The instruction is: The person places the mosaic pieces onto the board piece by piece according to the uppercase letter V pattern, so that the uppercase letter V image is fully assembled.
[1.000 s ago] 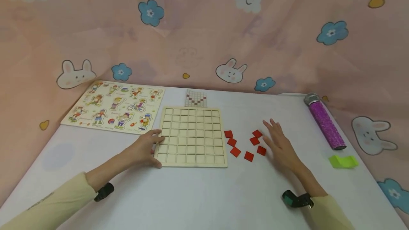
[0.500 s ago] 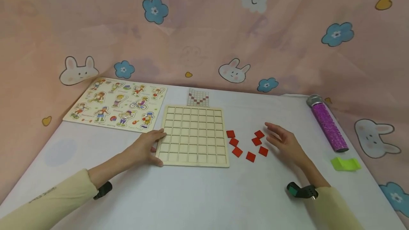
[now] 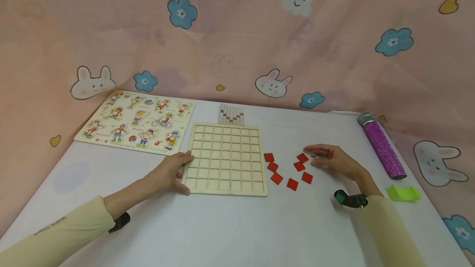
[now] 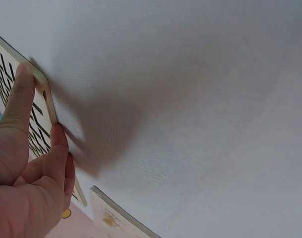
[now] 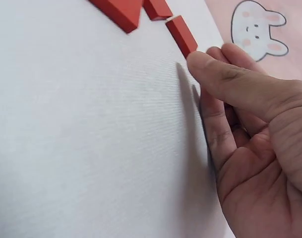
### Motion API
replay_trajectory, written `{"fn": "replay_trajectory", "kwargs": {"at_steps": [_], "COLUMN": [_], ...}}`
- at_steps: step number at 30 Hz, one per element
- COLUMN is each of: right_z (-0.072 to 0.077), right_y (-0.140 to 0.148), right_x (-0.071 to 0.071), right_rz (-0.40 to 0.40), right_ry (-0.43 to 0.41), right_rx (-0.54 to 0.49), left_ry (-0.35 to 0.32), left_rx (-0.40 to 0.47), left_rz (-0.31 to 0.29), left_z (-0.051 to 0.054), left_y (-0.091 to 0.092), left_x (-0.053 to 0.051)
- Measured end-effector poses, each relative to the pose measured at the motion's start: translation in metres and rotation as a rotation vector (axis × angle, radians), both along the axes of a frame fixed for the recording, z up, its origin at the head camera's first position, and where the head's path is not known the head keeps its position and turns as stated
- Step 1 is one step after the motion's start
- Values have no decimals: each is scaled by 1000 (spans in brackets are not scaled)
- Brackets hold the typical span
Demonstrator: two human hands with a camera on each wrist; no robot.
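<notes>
In the head view, a pale wooden grid board (image 3: 214,174) lies flat. My left hand (image 3: 168,172) holds its near left corner and left edge. In the left wrist view, the thumb (image 4: 23,84) presses on the board's corner and a finger rests against its side. Several red square tiles (image 3: 292,184) lie loose to the right of the board. My right hand (image 3: 339,162) reaches beside the farthest tile (image 3: 302,158), fingers extended and apart from the thumb. In the right wrist view the thumb tip is at or very near a red tile (image 5: 182,35); contact cannot be told.
Behind the board lies a small pattern card (image 3: 231,114) with a red V. A picture puzzle board (image 3: 126,135) is at the back left. On the right lie a purple glitter microphone (image 3: 384,147) and a bright green block (image 3: 403,193). A patterned pink cloth (image 3: 237,44) rises behind.
My right hand has lowered toward the far right tiles, its fingers drawing together and pointing left. The left hand stays on the board. The view has shifted slightly.
</notes>
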State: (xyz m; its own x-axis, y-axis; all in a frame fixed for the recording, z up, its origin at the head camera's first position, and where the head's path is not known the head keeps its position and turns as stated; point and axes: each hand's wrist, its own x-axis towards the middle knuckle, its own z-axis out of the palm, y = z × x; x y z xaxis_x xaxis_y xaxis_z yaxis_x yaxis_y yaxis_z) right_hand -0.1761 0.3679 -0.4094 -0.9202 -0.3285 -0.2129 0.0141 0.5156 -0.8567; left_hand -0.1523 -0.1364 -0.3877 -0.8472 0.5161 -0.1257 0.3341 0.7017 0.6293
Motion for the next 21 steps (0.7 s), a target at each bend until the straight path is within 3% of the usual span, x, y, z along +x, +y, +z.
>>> {"fn": "replay_trajectory", "kwargs": {"at_steps": [11, 21], "right_z": [0, -1], "right_y": [-1, -4], "right_x": [-10, -14], "right_rz": [39, 63], "right_ry": [-40, -29], "right_rx": [15, -10], "left_ry": [-32, -5], "left_rx": [5, -51], "left_rz": [24, 38], "left_z": [-1, 1], "left_y": [4, 5], "left_x": [3, 1]}}
